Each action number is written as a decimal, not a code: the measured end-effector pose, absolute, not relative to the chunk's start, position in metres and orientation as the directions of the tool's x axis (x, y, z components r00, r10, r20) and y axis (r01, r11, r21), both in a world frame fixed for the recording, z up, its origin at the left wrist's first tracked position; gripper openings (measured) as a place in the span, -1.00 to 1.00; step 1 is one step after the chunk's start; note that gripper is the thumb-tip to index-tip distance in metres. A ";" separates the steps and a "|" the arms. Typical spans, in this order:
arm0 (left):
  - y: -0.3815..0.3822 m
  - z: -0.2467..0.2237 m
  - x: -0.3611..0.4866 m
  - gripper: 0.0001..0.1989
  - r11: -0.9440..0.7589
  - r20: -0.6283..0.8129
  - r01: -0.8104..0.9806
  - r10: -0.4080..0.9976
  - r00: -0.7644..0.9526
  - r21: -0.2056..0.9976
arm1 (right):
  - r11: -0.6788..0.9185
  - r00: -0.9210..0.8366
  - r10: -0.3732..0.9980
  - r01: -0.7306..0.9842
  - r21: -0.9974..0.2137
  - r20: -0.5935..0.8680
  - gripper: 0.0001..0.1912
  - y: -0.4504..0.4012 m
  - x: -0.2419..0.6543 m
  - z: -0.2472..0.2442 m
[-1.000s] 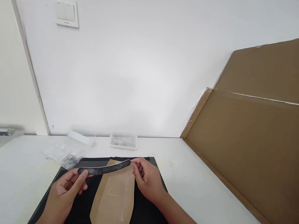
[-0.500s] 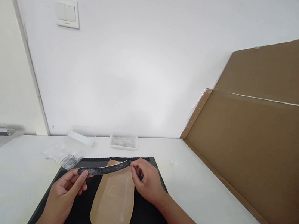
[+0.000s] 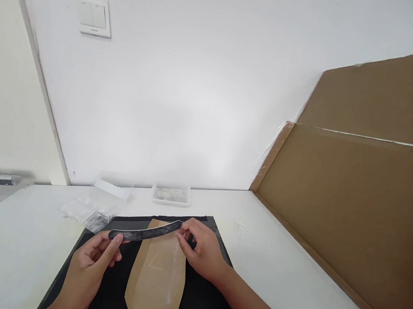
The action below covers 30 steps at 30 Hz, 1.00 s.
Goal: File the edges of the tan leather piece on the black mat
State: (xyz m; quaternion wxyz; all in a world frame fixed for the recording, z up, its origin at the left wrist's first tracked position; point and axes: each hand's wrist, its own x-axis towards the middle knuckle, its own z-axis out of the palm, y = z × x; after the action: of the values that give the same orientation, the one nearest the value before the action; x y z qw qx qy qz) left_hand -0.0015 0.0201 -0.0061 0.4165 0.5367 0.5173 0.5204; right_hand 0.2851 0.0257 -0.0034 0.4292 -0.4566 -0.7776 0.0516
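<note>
A curved black nail file (image 3: 145, 232) with a pale edge is held up over a tan flat piece (image 3: 156, 277). My left hand (image 3: 93, 262) pinches its left end between thumb and fingers. At the file's right end, the bent fingers of my right hand (image 3: 201, 248) close on the tip, with the thumb just below it. The tan piece has a rounded front end, a glossy surface and a pale V-shaped mark. It lies on a black mat (image 3: 111, 285), its back end partly behind the file.
A crumpled clear plastic bag (image 3: 89, 212) lies at the mat's back left corner, by a white strip (image 3: 110, 189). A small clear plastic box (image 3: 171, 194) stands against the wall. Tall cardboard (image 3: 352, 198) borders the white table (image 3: 272, 259) on the right.
My right thumb has shifted slightly left and down from the file's tip. The file and my left hand stay nearly where they were.
</note>
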 end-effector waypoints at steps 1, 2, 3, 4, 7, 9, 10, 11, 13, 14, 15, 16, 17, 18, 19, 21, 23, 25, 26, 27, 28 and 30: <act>0.020 -0.006 -0.002 -0.53 -0.118 0.128 0.122 0.989 -0.074 0.985 | 0.580 -0.215 0.753 0.663 -0.473 0.622 -0.96 0.026 0.285 -0.004; 0.020 -0.007 -0.002 -0.53 -0.118 0.128 0.125 0.989 -0.070 0.985 | 0.581 -0.214 0.752 0.662 -0.473 0.623 -0.96 0.026 0.285 -0.004; 0.020 -0.007 -0.002 -0.53 -0.120 0.129 0.130 0.989 -0.066 0.984 | 0.580 -0.212 0.753 0.662 -0.475 0.623 -0.97 0.026 0.285 -0.004; 0.020 -0.007 -0.002 -0.53 -0.121 0.130 0.135 0.989 -0.063 0.983 | 0.578 -0.210 0.754 0.663 -0.476 0.623 -0.97 0.026 0.285 -0.004; 0.020 -0.005 -0.002 -0.53 -0.125 0.135 0.147 0.989 -0.058 0.981 | 0.566 -0.206 0.765 0.665 -0.486 0.610 -0.96 0.026 0.286 -0.004; 0.020 -0.004 -0.002 -0.53 -0.133 0.142 0.150 0.988 -0.053 0.980 | 0.557 -0.198 0.770 0.671 -0.489 0.606 -0.92 0.027 0.286 -0.004; 0.020 -0.004 -0.002 -0.53 -0.137 0.146 0.152 0.988 -0.052 0.979 | 0.553 -0.194 0.772 0.674 -0.489 0.605 -0.89 0.027 0.286 -0.005; 0.020 -0.003 -0.002 -0.53 -0.141 0.150 0.154 0.987 -0.051 0.978 | 0.548 -0.191 0.775 0.678 -0.490 0.603 -0.86 0.027 0.286 -0.005; 0.019 -0.002 -0.002 -0.52 -0.145 0.155 0.161 0.987 -0.051 0.976 | 0.542 -0.190 0.779 0.683 -0.490 0.597 -0.83 0.028 0.286 -0.005; 0.019 -0.002 -0.002 -0.51 -0.145 0.155 0.164 0.987 -0.052 0.976 | 0.543 -0.193 0.779 0.683 -0.489 0.596 -0.83 0.028 0.286 -0.005; 0.019 -0.001 -0.002 -0.51 -0.144 0.155 0.165 0.986 -0.054 0.976 | 0.547 -0.199 0.778 0.682 -0.486 0.596 -0.83 0.028 0.286 -0.004; 0.019 -0.001 -0.002 -0.51 -0.144 0.155 0.165 0.986 -0.057 0.976 | 0.551 -0.204 0.775 0.681 -0.482 0.598 -0.83 0.027 0.286 -0.004; 0.019 -0.001 -0.002 -0.51 -0.145 0.157 0.165 0.986 -0.060 0.976 | 0.555 -0.209 0.772 0.681 -0.477 0.600 -0.82 0.027 0.286 -0.003; 0.019 -0.001 -0.002 -0.51 -0.147 0.159 0.165 0.985 -0.064 0.975 | 0.558 -0.214 0.770 0.683 -0.471 0.601 -0.81 0.026 0.285 -0.002; 0.019 -0.001 -0.002 -0.51 -0.149 0.162 0.166 0.985 -0.067 0.975 | 0.557 -0.218 0.770 0.686 -0.467 0.599 -0.81 0.026 0.285 -0.001; 0.019 -0.001 -0.002 -0.51 -0.154 0.168 0.171 0.983 -0.071 0.973 | 0.551 -0.225 0.776 0.697 -0.459 0.590 -0.81 0.024 0.285 0.001; 0.020 -0.002 -0.002 -0.50 -0.156 0.171 0.178 0.983 -0.071 0.971 | 0.546 -0.231 0.779 0.707 -0.450 0.583 -0.81 0.023 0.284 0.002; 0.020 -0.003 -0.002 -0.50 -0.154 0.168 0.182 0.984 -0.065 0.971 | 0.544 -0.235 0.779 0.714 -0.440 0.581 -0.79 0.023 0.284 0.002; 0.020 -0.003 -0.002 -0.50 -0.152 0.166 0.181 0.984 -0.062 0.972 | 0.543 -0.235 0.779 0.717 -0.437 0.582 -0.77 0.023 0.284 0.002; 0.020 -0.004 -0.002 -0.49 -0.149 0.162 0.178 0.985 -0.061 0.973 | 0.540 -0.231 0.779 0.720 -0.437 0.583 -0.76 0.023 0.284 0.001; 0.020 -0.003 -0.002 -0.49 -0.146 0.159 0.175 0.985 -0.061 0.974 | 0.536 -0.224 0.780 0.721 -0.440 0.584 -0.74 0.024 0.284 0.001; 0.020 -0.003 -0.001 -0.50 -0.143 0.156 0.172 0.986 -0.062 0.975 | 0.529 -0.203 0.781 0.719 -0.452 0.591 -0.72 0.025 0.285 -0.001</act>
State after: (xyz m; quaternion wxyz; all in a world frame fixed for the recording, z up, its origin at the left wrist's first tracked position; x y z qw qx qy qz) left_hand -0.0013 0.0195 -0.0030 0.3982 0.5572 0.5194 0.5111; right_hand 0.2847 0.0249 -0.0006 0.4055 -0.4838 -0.7746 0.0382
